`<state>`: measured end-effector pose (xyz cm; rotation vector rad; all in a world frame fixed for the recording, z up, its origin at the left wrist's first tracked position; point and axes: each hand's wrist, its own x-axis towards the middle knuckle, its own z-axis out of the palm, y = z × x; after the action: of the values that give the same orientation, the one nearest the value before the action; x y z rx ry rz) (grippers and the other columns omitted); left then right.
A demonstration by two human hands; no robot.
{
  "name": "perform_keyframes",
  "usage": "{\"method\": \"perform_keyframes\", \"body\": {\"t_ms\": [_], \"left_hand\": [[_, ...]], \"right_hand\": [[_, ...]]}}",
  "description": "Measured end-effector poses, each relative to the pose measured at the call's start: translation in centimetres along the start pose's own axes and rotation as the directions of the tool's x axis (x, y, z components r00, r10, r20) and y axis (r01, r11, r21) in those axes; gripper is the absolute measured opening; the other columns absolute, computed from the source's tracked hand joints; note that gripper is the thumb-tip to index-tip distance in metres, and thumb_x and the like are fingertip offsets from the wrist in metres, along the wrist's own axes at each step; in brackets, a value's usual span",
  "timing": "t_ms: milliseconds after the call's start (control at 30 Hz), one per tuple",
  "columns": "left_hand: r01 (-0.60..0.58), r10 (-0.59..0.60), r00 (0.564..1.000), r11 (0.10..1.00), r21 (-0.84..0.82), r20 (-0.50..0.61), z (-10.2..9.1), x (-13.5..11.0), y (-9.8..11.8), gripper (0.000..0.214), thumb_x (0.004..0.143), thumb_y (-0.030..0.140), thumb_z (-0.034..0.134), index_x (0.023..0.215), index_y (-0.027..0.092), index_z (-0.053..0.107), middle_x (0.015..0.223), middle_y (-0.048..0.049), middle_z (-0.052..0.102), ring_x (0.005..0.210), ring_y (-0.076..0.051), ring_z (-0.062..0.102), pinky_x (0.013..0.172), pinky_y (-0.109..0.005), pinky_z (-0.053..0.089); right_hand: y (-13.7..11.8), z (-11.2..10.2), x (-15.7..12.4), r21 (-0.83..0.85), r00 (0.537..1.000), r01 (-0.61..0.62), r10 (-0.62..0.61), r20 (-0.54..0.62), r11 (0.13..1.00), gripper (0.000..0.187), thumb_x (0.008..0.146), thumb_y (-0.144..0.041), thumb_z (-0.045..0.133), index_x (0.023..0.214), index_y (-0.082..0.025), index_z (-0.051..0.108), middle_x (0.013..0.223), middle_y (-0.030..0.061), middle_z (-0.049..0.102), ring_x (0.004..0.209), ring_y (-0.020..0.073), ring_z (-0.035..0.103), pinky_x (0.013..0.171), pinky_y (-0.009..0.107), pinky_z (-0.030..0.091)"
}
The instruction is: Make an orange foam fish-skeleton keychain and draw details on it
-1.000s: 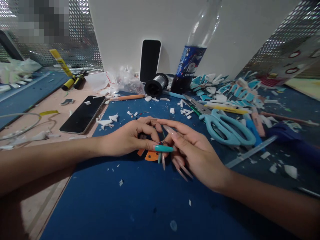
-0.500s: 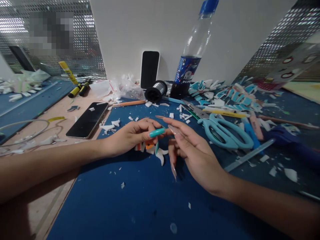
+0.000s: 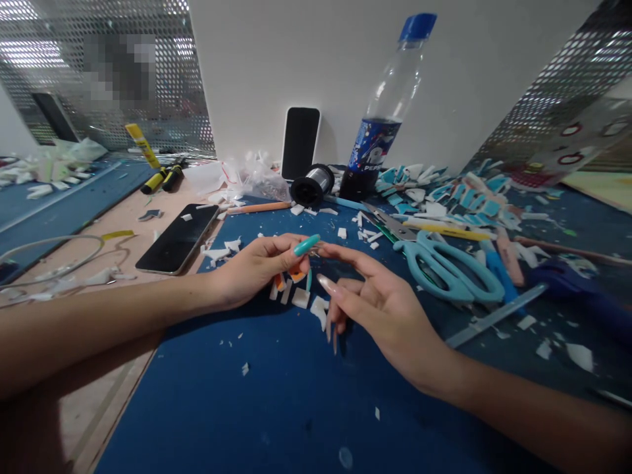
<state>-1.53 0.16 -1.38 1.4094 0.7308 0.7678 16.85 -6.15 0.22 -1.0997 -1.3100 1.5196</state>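
Above the blue mat (image 3: 217,408), my left hand (image 3: 261,263) is closed in a pinch, its thumb with a long turquoise nail uppermost. Small orange-and-white pieces (image 3: 296,274) show under its fingers, seemingly joined in a row; how they are joined is hidden. White flat bits (image 3: 301,298) hang or lie just below them. My right hand (image 3: 380,296) has its index finger stretched to the left fingertips, with the thumb well apart and the other fingers loosely curled. Something thin and shiny shows between the fingertips, too small to name. A white curved piece (image 3: 320,311) is beside the right fingers.
Blue-handled scissors (image 3: 449,266) lie to the right. Behind my hands are a spool (image 3: 312,186), an upright phone (image 3: 300,141) and a cola bottle (image 3: 372,151). Another phone (image 3: 178,238) lies at left. Blue-and-white scraps (image 3: 459,194) are heaped at back right.
My right thumb has parted from the index finger and dropped lower. My left thumb has tilted upward, and more of the orange-and-white pieces shows. The view has shifted slightly.
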Motion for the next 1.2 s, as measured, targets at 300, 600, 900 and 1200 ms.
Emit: {"method": "perform_keyframes", "body": {"t_ms": [300,600,900,1200], "left_hand": [[-0.009,0.009,1.000,1.000,0.006,0.022,0.0,-0.1,0.3,0.031,0.083,0.042,0.061,0.070,0.014,0.064,0.078,-0.0016,0.057,0.064,-0.008,0.047,0.059,-0.021,0.039],[-0.043,0.039,0.998,0.995,-0.092,-0.048,0.3,-0.1,-0.2,0.021,0.084,0.038,0.061,0.089,0.018,0.063,0.082,-0.0010,0.059,0.078,-0.012,0.056,0.080,-0.026,0.046],[-0.127,0.157,0.961,0.982,0.142,-0.229,0.5,-0.5,0.1,0.027,0.092,0.040,0.046,0.109,0.019,0.048,0.111,-0.0069,0.054,0.101,-0.015,0.055,0.083,-0.025,0.050],[-0.406,0.557,0.830,0.573,0.712,0.026,-0.1,-1.5,1.1,0.053,0.082,0.035,0.065,0.129,0.020,0.048,0.106,-0.0086,0.070,0.114,-0.025,0.053,0.098,-0.040,0.043]], "right_hand": [[0.2,-0.1,0.3,-0.096,0.999,-0.015,0.012,-0.034,0.995,0.034,0.085,-0.031,0.059,0.113,-0.013,0.066,0.053,0.0002,0.064,0.045,0.0071,0.057,0.044,0.017,0.046],[-0.1,0.1,0.2,-0.137,0.997,-0.040,0.032,-0.066,0.990,0.037,0.086,-0.034,0.058,0.118,-0.016,0.066,0.049,0.0009,0.064,0.044,0.0101,0.057,0.047,0.022,0.049],[0.1,0.0,0.2,-0.127,0.999,-0.040,0.036,-0.034,0.991,0.040,0.086,-0.035,0.059,0.120,-0.016,0.064,0.047,-0.0010,0.061,0.043,0.0103,0.054,0.047,0.024,0.050],[0.2,-0.1,0.3,-0.153,1.000,0.016,-0.012,0.026,0.988,0.031,0.087,-0.028,0.056,0.113,-0.017,0.068,0.048,-0.0012,0.061,0.045,0.0089,0.056,0.050,0.022,0.049]]}}
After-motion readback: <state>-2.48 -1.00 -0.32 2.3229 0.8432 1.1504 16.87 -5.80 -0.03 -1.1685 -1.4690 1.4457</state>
